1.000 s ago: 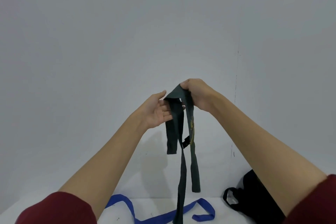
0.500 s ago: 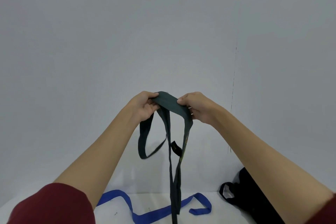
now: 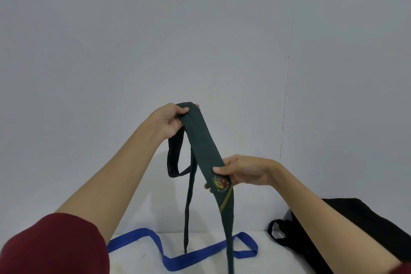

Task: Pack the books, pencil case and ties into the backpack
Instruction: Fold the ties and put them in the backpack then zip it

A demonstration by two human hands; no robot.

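Note:
I hold a dark green tie [image 3: 203, 142] in the air with both hands. My left hand [image 3: 170, 121] pinches its upper fold. My right hand [image 3: 243, 171] grips the wide part lower down, just above a sewn crest and a yellow stripe. The tie's ends hang down toward the white surface, with a loop below my left hand. A blue tie [image 3: 178, 256] lies in curves on the white surface beneath. The black backpack [image 3: 347, 236] sits at the lower right, partly behind my right forearm. No books or pencil case are in view.
A plain grey wall [image 3: 200, 29] fills the background, close behind the white surface [image 3: 200, 240]. My sleeves are dark red.
My right hand has slid down the green tie away from the left hand, stretching the wide part between them. The crest now faces me.

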